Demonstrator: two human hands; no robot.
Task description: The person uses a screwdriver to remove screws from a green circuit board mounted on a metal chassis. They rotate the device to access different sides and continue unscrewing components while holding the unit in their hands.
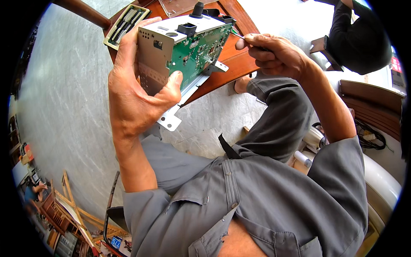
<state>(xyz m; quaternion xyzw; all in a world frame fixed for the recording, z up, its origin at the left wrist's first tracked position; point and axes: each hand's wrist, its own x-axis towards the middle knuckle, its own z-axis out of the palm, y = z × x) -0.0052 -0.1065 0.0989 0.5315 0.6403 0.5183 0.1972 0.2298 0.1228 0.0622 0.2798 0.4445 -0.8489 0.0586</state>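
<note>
My left hand (pixel 137 98) grips the left end of an electronic unit (pixel 153 55), a metal chassis with a green circuit board (pixel 192 53), pale brackets and black connectors along its top. Its thumb presses at the board's lower left corner, fingers round the metal side. The unit is tilted up above a wooden table (pixel 243 62). My right hand (pixel 269 53) is closed on a thin metal screwdriver-like tool (pixel 236 34), pointed at the board's upper right end; whether the tip touches it I cannot tell. The tool's handle is mostly hidden in my fingers.
A cream tool case (pixel 109 40) lies at the table's left side. A person in black (pixel 359 40) is at upper right beside wooden furniture. Coiled cable (pixel 369 136) lies at right. Wooden frames (pixel 77 214) and another small figure (pixel 32 195) appear at lower left.
</note>
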